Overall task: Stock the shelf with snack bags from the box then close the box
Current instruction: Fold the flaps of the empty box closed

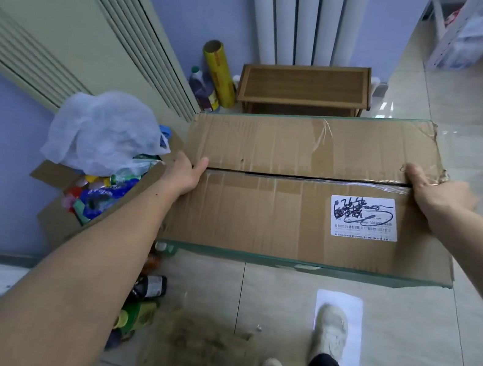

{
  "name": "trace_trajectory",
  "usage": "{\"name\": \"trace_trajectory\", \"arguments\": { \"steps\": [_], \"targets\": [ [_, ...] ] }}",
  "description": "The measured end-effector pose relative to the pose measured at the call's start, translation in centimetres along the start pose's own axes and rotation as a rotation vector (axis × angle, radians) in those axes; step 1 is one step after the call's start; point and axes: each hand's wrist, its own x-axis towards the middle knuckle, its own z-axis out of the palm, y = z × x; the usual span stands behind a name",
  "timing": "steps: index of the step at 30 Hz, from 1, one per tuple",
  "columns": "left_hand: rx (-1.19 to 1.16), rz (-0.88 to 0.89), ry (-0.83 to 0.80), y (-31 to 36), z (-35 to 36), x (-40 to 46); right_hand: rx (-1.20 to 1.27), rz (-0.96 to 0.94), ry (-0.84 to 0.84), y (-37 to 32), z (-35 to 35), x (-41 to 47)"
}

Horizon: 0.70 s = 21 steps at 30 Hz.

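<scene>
glass table (315,268) on pale tiled floor (415,358), closed box (291,220) on top

A home room: tiled floor (418,343), radiator (298,15), standing air conditioner (71,7), household clutter.

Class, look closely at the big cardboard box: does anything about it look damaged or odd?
Yes. The box has its far right corner torn and ragged, by the right hand, and a dark gap runs between its flaps.
</scene>
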Motion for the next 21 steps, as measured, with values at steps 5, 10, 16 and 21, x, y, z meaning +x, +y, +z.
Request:
{"name": "trace_trajectory", "arguments": {
  "steps": [5,10,16,21],
  "targets": [
    [0.007,-0.033,0.014,5.3,-1.2,6.3,0.015,0.007,-0.015,-6.0,0.5,6.5],
    [-0.044,-0.060,0.026,11.2,-1.5,13.5,0.000,-0.021,-0.019,-12.8,1.3,14.0],
    [-0.099,-0.056,0.051,16.8,-2.9,21.6,-0.075,-0.066,0.002,-21.2,3.0,21.3],
    [-0.116,-0.038,0.051,19.5,-5.2,29.2,-0.069,-0.085,-0.018,-27.1,6.0,26.6]
  ]
}}
